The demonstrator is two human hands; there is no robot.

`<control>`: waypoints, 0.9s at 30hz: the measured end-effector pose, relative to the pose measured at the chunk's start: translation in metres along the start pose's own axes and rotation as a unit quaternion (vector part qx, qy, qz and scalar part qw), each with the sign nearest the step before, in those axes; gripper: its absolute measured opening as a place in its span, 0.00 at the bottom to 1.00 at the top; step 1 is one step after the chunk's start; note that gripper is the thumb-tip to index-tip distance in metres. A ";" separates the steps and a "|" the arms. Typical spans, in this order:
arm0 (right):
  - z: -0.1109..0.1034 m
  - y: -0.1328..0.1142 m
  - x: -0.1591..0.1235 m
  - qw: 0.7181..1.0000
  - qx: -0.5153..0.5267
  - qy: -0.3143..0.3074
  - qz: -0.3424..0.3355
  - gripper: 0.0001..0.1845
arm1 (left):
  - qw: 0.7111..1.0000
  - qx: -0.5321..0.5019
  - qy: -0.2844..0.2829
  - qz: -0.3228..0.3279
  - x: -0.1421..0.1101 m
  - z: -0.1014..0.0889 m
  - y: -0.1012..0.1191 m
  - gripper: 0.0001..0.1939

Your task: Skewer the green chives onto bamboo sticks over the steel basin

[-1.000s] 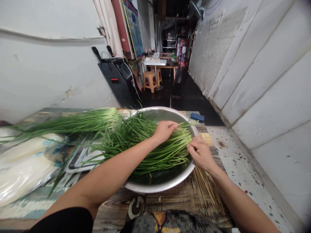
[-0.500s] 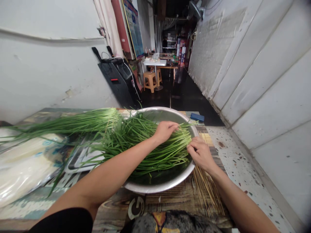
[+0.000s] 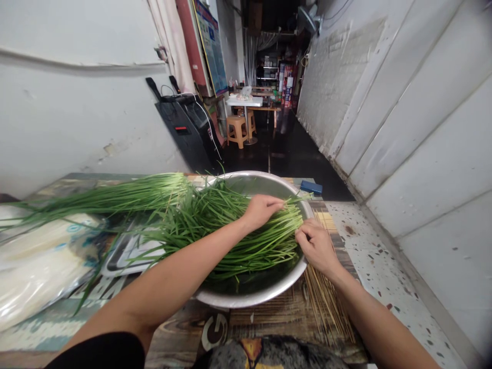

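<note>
Left hand [image 3: 263,211], pinched narrow, holds stems of the garlic chives [image 3: 265,243] heaped in a metal basin [image 3: 253,299]. Right hand [image 3: 315,245] curls nearly closed beside the stem ends; I cannot tell what its hidden underside grips. Left forearm [image 3: 184,279] blocks some chives from me.

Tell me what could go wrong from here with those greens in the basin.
The leafy ends of the green stalks spill over the left side of the basin toward the tray, so some might slide out if pulled.

The thin sticks lie loose beside the right forearm, which could scatter them.

The blue box sits near the table's far right corner; a bump might knock it off.
</note>
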State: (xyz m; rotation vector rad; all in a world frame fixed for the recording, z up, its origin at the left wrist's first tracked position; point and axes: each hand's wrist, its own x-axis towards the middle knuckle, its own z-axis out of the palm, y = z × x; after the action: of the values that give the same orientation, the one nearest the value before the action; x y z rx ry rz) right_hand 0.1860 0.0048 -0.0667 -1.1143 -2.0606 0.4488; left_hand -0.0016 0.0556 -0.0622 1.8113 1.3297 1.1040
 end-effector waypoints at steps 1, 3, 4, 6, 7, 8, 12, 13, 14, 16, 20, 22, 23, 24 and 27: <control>0.000 0.000 0.000 1.000 0.000 0.003 0.000 0.17 | 1.000 -0.002 -0.031 0.004 0.000 -0.002 0.001 0.10; 0.000 0.000 0.000 1.000 0.000 0.006 0.000 0.17 | 0.994 0.001 -0.106 0.018 0.002 -0.009 0.004 0.11; 0.000 0.000 0.000 1.000 -0.002 0.005 0.000 0.18 | 0.990 0.009 -0.136 0.027 0.003 -0.014 0.005 0.12; 0.000 0.000 0.000 1.000 -0.005 0.002 0.001 0.18 | 0.987 0.043 -0.152 0.045 0.006 -0.023 0.006 0.14; 0.000 0.000 0.000 1.000 -0.007 0.000 0.002 0.18 | 0.986 0.071 -0.141 0.054 0.008 -0.027 0.005 0.15; 0.000 0.001 0.000 1.000 -0.009 -0.003 0.002 0.18 | 0.985 0.106 -0.124 0.059 0.010 -0.031 0.004 0.16; 0.001 0.003 0.000 1.000 -0.010 -0.004 -0.002 0.18 | 0.968 0.229 -0.087 0.049 0.015 -0.041 -0.007 0.18; 0.001 0.003 0.000 1.000 -0.011 -0.004 -0.002 0.18 | 0.964 0.247 -0.088 0.041 0.015 -0.043 -0.010 0.18; 0.001 0.003 0.000 1.000 -0.012 -0.004 -0.003 0.18 | 0.961 0.259 -0.092 0.034 0.015 -0.045 -0.013 0.19; 0.001 0.003 0.000 1.000 -0.015 -0.002 -0.004 0.18 | 0.958 0.268 -0.099 0.021 0.015 -0.046 -0.017 0.19; 0.001 0.003 0.001 1.000 -0.016 -0.004 -0.007 0.18 | 0.967 0.237 -0.096 0.002 0.013 -0.041 -0.014 0.17; 0.001 0.003 0.001 1.000 -0.013 -0.006 -0.007 0.17 | 0.971 0.226 -0.082 -0.001 0.012 -0.036 -0.009 0.15; 0.000 0.003 0.001 1.000 -0.011 -0.007 -0.007 0.17 | 0.972 0.223 -0.072 -0.002 0.011 -0.033 -0.007 0.14; 0.000 0.003 0.001 1.000 -0.010 -0.007 -0.008 0.17 | 0.973 0.222 -0.062 -0.005 0.011 -0.030 -0.006 0.14; 0.000 0.002 0.001 1.000 -0.007 -0.009 -0.012 0.17 | 0.977 0.210 -0.042 -0.023 0.009 -0.025 -0.004 0.16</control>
State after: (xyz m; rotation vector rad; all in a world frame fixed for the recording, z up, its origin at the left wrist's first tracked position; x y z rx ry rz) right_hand 0.1870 0.0066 -0.0673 -1.0968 -2.0936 0.4347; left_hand -0.0239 0.0660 -0.0520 2.0832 1.6360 0.7498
